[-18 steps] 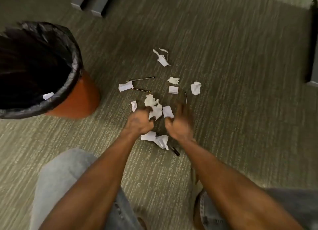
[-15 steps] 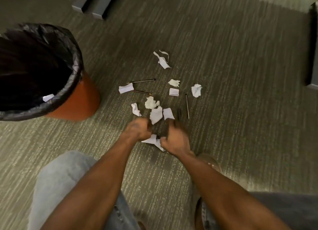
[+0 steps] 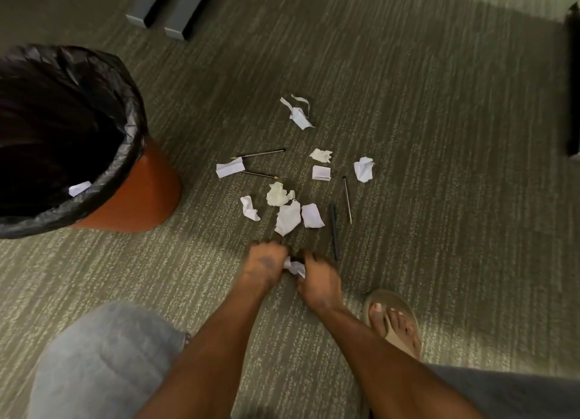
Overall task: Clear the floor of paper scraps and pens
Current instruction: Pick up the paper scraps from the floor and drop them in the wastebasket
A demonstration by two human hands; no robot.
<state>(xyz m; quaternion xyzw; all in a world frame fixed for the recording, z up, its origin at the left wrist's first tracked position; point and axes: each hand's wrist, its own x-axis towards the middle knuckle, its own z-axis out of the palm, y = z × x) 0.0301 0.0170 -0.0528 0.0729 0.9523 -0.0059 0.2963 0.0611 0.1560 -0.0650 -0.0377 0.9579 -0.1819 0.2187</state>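
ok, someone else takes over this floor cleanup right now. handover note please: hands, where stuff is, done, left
Left hand and right hand: both low at the carpet, closed together around a bunch of white paper scraps.

Bin, orange with a black liner, stands to the left; one scrap lies on its liner rim.

Done: nearest scraps gathered into the hands, not yet binned.

Left: about nine loose scraps ahead, from the folded one to the far torn one. Four pens: two beside the folded scrap, a dark pen and a thin one to the right.
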